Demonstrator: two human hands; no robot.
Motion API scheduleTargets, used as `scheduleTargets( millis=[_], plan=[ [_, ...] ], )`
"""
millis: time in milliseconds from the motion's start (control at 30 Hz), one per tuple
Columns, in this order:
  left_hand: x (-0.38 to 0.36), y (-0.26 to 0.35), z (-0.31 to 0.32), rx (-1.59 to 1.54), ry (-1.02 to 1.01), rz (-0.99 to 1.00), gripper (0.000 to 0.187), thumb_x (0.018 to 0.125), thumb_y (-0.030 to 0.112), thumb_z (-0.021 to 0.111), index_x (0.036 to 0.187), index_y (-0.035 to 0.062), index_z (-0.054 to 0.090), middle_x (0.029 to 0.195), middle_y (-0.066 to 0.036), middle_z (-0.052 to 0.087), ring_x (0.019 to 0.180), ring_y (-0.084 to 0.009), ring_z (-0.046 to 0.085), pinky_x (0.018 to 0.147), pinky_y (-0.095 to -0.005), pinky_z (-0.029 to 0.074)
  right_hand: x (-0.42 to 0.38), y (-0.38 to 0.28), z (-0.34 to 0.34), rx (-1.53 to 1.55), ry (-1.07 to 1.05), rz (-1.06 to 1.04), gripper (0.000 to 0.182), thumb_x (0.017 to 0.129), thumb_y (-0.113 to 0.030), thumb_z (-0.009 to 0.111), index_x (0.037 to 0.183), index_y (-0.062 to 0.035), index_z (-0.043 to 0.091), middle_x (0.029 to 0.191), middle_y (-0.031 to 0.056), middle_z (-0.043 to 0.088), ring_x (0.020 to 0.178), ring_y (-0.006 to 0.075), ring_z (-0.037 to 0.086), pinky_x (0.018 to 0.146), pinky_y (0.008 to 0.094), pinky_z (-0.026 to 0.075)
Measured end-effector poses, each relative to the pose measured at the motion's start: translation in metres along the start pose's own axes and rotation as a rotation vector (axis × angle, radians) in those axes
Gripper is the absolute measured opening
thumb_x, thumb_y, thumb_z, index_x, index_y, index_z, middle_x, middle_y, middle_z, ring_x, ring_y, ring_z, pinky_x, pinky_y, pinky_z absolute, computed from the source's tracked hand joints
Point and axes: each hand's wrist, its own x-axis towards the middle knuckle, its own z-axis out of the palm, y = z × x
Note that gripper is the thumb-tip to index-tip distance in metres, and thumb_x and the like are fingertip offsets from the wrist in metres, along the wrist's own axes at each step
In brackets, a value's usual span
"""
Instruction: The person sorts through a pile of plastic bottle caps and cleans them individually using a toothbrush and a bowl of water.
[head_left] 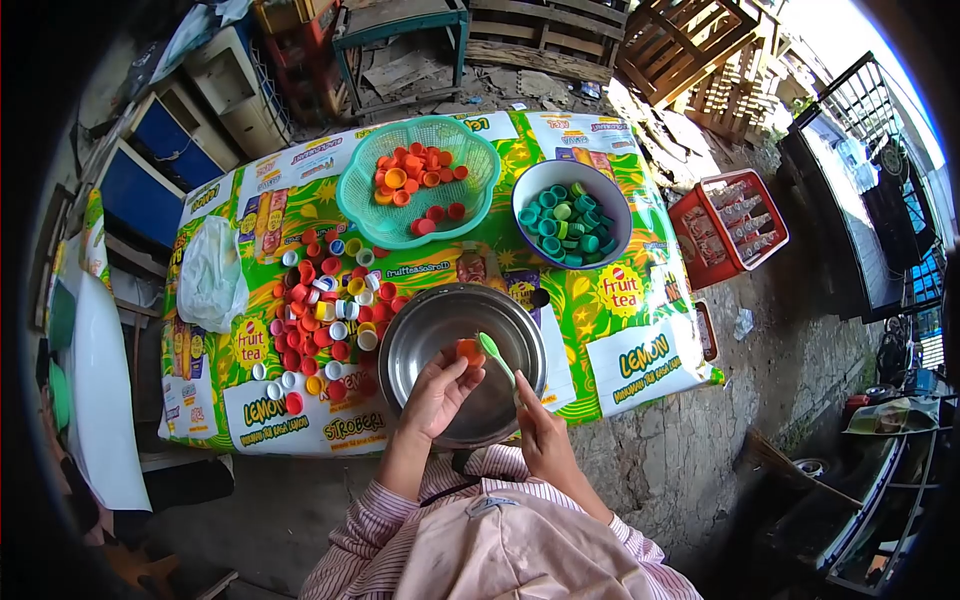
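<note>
Over the steel basin (405, 340), my left hand (440, 393) pinches an orange bottle cap (469, 350) between thumb and fingers. A green toothbrush (489, 346) is gripped by its handle in my right hand (543, 432), its head tilted up close to the cap. Left of the basin lies a loose spread of red, white and yellow bottle caps (312, 308). Orange and red caps (412, 172) sit in a turquoise plastic basket (358, 212) beyond the basin. A white enamel bowl (621, 190) with a dark rim holds green caps (567, 222).
A green printed plastic cloth (655, 330) covers the table. A crumpled clear plastic bag (212, 275) rests at its left side. On the floor to the right stands a red crate (705, 245) of bottles. Wooden pallets (545, 35) stand behind the table.
</note>
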Motion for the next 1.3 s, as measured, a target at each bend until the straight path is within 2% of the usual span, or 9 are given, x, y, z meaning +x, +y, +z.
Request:
scheduleTargets(
  millis=[133, 267, 400, 500, 733, 800, 933, 1200, 1300],
  plan=[
    [-0.003, -0.004, 0.007, -0.043, 0.02, 0.058, 0.027, 0.086, 0.007, 0.057, 0.112, 0.011, 0.054, 0.105, -0.004, 0.058, 0.099, -0.0156, 0.057, 0.091, -0.0305, 0.047, -0.003, -0.001, -0.003, -0.051, 0.019, -0.167, 0.055, 0.084, 0.003, 0.048, 0.135, -0.0132, 0.037, 0.081, 0.0198, 0.06, 0.066, 0.0345, 0.059, 0.062, 0.0378, 0.046],
    [-0.004, -0.001, 0.007, 0.047, 0.03, 0.081, 0.024, 0.086, 0.006, 0.056, 0.109, 0.0116, 0.055, 0.107, -0.005, 0.059, 0.102, -0.0168, 0.057, 0.091, -0.0307, 0.047, -0.002, 0.001, -0.003, -0.084, 0.081, -0.059, 0.054, 0.084, 0.0, 0.05, 0.135, -0.0142, 0.037, 0.08, 0.0196, 0.06, 0.064, 0.0349, 0.059, 0.059, 0.0388, 0.046],
    [-0.006, 0.001, 0.002, -0.111, 0.017, 0.009, 0.021, 0.087, 0.008, 0.056, 0.107, 0.0094, 0.056, 0.107, -0.007, 0.06, 0.103, -0.0169, 0.057, 0.095, -0.0329, 0.045, -0.005, -0.001, -0.003, -0.149, 0.0, -0.171, 0.052, 0.086, -0.001, 0.049, 0.135, -0.015, 0.037, 0.082, 0.0226, 0.06, 0.065, 0.0357, 0.06, 0.058, 0.0391, 0.046],
    [-0.006, 0.0, 0.004, -0.166, 0.019, -0.019, 0.019, 0.087, 0.008, 0.055, 0.106, 0.0069, 0.056, 0.105, -0.008, 0.061, 0.101, -0.0167, 0.059, 0.097, -0.0343, 0.044, -0.001, 0.001, 0.0, -0.086, 0.068, -0.092, 0.053, 0.086, -0.001, 0.048, 0.135, -0.016, 0.037, 0.077, 0.0196, 0.059, 0.063, 0.0349, 0.059, 0.057, 0.0393, 0.046],
    [-0.009, 0.002, 0.0, -0.224, 0.008, -0.076, 0.018, 0.087, 0.014, 0.056, 0.104, 0.0048, 0.057, 0.103, -0.006, 0.062, 0.1, -0.0158, 0.06, 0.093, -0.0335, 0.046, -0.005, -0.002, 0.001, -0.144, 0.047, -0.159, 0.051, 0.087, -0.004, 0.049, 0.135, -0.0168, 0.037, 0.078, 0.0203, 0.059, 0.064, 0.0354, 0.059, 0.057, 0.0397, 0.047],
    [-0.012, 0.0, 0.003, -0.267, 0.036, -0.103, 0.022, 0.091, 0.017, 0.052, 0.11, 0.0067, 0.056, 0.1, -0.004, 0.063, 0.097, -0.0155, 0.06, 0.091, -0.0347, 0.047, -0.005, -0.003, -0.004, -0.145, 0.068, -0.111, 0.051, 0.087, -0.003, 0.048, 0.135, -0.0179, 0.038, 0.083, 0.0211, 0.06, 0.068, 0.0359, 0.06, 0.059, 0.039, 0.047],
    [-0.007, 0.0, -0.003, -0.168, 0.011, -0.07, 0.032, 0.086, 0.029, 0.059, 0.112, 0.0103, 0.055, 0.092, -0.001, 0.061, 0.082, -0.0118, 0.058, 0.089, -0.0338, 0.046, -0.007, 0.002, -0.016, -0.101, 0.024, -0.138, 0.053, 0.086, -0.002, 0.048, 0.135, -0.0185, 0.039, 0.082, 0.02, 0.06, 0.067, 0.0354, 0.06, 0.06, 0.0385, 0.047],
    [-0.004, -0.006, 0.001, -0.107, 0.06, -0.054, 0.03, 0.087, 0.033, 0.057, 0.107, 0.0098, 0.057, 0.099, -0.003, 0.058, 0.095, -0.0152, 0.055, 0.095, -0.0372, 0.043, -0.003, 0.002, -0.012, -0.272, -0.079, -0.235, 0.053, 0.084, -0.004, 0.051, 0.134, -0.02, 0.04, 0.071, 0.0137, 0.056, 0.057, 0.0309, 0.057, 0.053, 0.0391, 0.045],
    [-0.002, -0.009, 0.0, -0.054, 0.068, -0.034, 0.029, 0.086, 0.034, 0.058, 0.103, 0.0101, 0.058, 0.102, -0.003, 0.057, 0.097, -0.0155, 0.055, 0.096, -0.0369, 0.043, 0.006, 0.003, -0.01, -0.251, 0.046, -0.276, 0.053, 0.085, -0.006, 0.051, 0.134, -0.0206, 0.039, 0.066, 0.0108, 0.052, 0.052, 0.0288, 0.054, 0.05, 0.0396, 0.044]
  ],
)
